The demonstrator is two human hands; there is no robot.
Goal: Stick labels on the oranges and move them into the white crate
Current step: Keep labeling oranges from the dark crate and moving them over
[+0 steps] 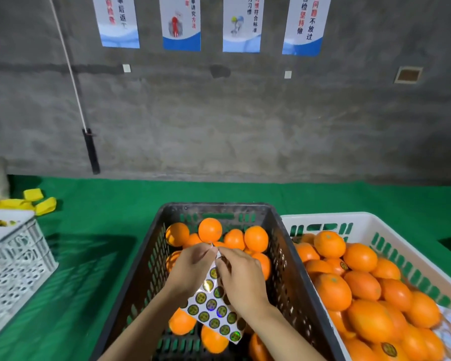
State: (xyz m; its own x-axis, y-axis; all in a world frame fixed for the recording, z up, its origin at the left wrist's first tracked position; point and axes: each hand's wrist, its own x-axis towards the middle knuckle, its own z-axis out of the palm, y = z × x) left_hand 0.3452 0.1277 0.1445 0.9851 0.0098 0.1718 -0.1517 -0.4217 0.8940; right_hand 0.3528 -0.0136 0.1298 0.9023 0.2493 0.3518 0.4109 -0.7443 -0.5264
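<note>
Above the black crate [214,206], the left hand [190,267] and right hand [241,277] pinch the top of the label sheet [214,311], seemingly peeling 1 label. Next it needs pressing onto an orange [210,229] inside that crate; the white crate [362,217] sits just right.

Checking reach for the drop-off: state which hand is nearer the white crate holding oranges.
Right. The right hand sits over the black crate, just left of the white crate; the left hand is farther left, across the label sheet both pinch.

Bare left grip [190,267] and bare right grip [241,277] on bare forearms [284,332], uncovered to the frame's edge.
</note>
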